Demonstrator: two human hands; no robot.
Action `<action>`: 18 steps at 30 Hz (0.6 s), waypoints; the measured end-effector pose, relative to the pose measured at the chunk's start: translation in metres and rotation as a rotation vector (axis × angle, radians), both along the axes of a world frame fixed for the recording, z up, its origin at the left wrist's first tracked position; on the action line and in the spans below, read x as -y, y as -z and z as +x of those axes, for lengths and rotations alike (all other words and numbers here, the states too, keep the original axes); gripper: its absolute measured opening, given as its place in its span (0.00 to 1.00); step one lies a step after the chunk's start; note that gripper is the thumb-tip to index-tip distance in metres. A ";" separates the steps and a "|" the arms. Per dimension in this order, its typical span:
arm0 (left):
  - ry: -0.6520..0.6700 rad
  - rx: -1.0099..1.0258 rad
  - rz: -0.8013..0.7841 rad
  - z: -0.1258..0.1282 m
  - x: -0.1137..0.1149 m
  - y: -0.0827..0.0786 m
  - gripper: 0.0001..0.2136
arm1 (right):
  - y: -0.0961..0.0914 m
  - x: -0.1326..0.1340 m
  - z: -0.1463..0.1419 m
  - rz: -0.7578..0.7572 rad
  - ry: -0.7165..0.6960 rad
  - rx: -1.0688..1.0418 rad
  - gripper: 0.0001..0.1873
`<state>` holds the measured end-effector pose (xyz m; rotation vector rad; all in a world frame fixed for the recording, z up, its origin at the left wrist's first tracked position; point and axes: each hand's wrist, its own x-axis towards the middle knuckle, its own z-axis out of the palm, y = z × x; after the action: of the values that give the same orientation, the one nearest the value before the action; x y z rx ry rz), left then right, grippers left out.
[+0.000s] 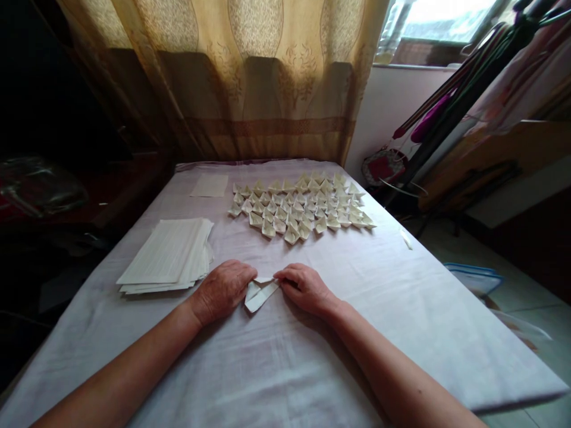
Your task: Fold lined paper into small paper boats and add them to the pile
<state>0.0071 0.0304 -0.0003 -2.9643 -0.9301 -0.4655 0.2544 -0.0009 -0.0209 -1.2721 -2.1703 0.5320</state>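
Between my hands is a small piece of folded paper (262, 293), pale with creased flaps and its lower corner pointing toward me. My left hand (226, 288) is closed on its left edge. On the other side, my right hand (304, 286) pinches the upper right corner. Both hands rest low over the cloth-covered table. Beyond them stand several rows of small folded paper boats (294, 208). A stack of printed paper sheets (163, 252) lies to the left of my left hand, its edges uneven.
A single sheet (209, 185) lies flat near the far left of the table (357, 356). A small white scrap (406, 239) is by the right edge. A patterned curtain (263, 89) hangs behind. Poles and hanging bags (430, 119) stand at the right.
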 end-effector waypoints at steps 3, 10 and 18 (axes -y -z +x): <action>-0.042 -0.034 -0.050 -0.001 0.021 -0.002 0.19 | 0.001 0.003 0.000 0.025 -0.014 0.003 0.13; -0.091 -0.115 -0.097 -0.008 0.045 0.016 0.25 | 0.003 0.012 -0.003 0.124 0.003 0.076 0.12; -0.058 -0.078 -0.129 -0.014 0.035 0.013 0.27 | -0.010 0.017 -0.011 0.158 -0.021 0.145 0.13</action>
<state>-0.0068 -0.0048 -0.0135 -3.0333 -1.0732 -0.2977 0.2429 -0.0181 -0.0114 -1.2372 -2.2961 0.2775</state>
